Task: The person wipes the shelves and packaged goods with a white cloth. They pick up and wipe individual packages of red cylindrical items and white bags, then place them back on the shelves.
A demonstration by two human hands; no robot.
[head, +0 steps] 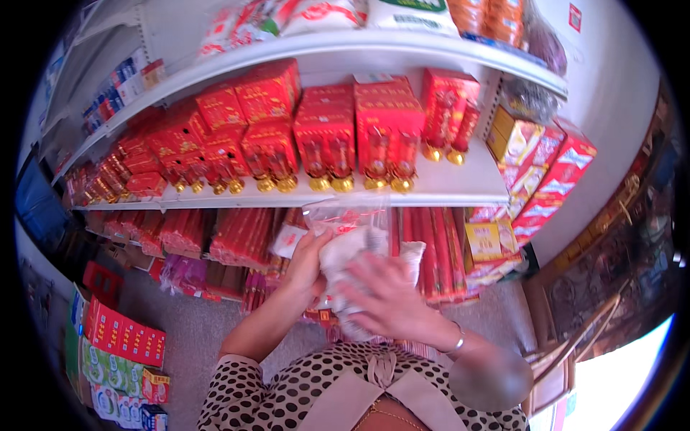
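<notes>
A clear plastic bag with red print and white contents [350, 245] is held up in front of the lower shelf edge. My left hand [308, 264] grips its left side, with the thumb near the top. My right hand [377, 293] is blurred and lies spread across the front of the bag, its fingers apart. A metal bracelet is on the right wrist. Just right of the bag, a white packet corner [413, 258] shows behind the right hand. What is under the right palm is hidden.
Red boxes [323, 118] with red and gold candle-like ornaments [331, 167] line the white shelf [447, 186]. Bundles of long red sticks [242, 234] lie below. Stacked cartons [555, 172] stand right, a wooden chair [587, 328] lower right, boxed goods [124, 334] lower left.
</notes>
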